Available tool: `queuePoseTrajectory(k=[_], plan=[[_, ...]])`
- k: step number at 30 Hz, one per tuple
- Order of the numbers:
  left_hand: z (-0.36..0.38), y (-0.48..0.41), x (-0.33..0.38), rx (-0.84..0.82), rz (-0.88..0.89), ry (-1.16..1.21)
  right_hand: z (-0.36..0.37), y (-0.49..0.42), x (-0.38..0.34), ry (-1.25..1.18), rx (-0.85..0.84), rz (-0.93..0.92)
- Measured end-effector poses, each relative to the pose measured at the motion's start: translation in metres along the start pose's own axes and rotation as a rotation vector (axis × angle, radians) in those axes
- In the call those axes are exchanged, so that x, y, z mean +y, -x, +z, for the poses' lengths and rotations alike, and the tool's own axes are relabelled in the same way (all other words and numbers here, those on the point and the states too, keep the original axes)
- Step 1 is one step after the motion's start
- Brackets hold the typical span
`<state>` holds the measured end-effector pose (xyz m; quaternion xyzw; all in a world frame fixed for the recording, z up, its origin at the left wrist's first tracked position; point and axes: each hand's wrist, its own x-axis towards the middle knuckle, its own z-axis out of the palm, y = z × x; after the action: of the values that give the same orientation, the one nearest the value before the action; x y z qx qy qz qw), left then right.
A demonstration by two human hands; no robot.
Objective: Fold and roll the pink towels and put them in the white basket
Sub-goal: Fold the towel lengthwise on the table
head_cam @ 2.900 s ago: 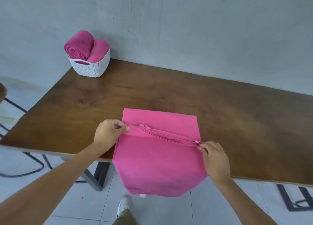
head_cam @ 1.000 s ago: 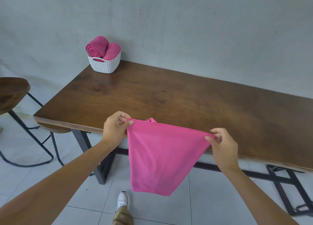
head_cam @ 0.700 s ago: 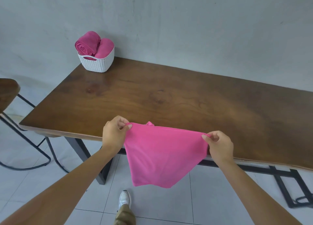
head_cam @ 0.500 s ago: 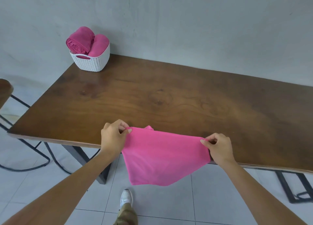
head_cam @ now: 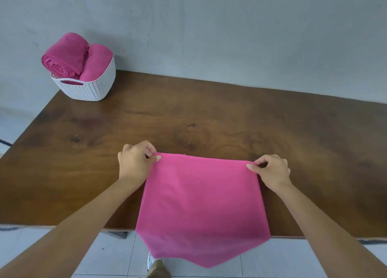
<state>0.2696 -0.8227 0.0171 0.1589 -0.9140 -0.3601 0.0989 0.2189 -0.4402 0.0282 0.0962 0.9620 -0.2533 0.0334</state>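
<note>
A folded pink towel (head_cam: 201, 202) lies on the brown wooden table (head_cam: 209, 118), its near part hanging over the front edge. My left hand (head_cam: 135, 165) pinches the towel's far left corner and my right hand (head_cam: 271, 170) pinches its far right corner. The white woven basket (head_cam: 88, 88) stands at the table's far left corner by the wall. It holds two rolled pink towels (head_cam: 76, 58) that stick out above its rim.
A grey wall runs right behind the table. White floor tiles (head_cam: 117, 254) and my shoe (head_cam: 151, 264) show below the table's front edge. Part of a dark table leg (head_cam: 117, 234) shows under the edge.
The towel hung in the air in front of the table edge. Both hands have carried it forward and laid its upper part flat on the table, corners still pinched.
</note>
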Motion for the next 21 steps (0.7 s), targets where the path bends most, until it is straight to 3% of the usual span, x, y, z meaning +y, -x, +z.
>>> queuePoseTrajectory(k=[13, 21], plan=[[0.022, -0.131, 0.032, -0.146, -0.174, -0.142, 0.004, -0.106, -0.043, 0.013, 0.037, 0.135], [0.042, -0.206, 0.054, -0.184, -0.192, -0.236, 0.009, -0.17, -0.065, -0.001, 0.095, 0.205]])
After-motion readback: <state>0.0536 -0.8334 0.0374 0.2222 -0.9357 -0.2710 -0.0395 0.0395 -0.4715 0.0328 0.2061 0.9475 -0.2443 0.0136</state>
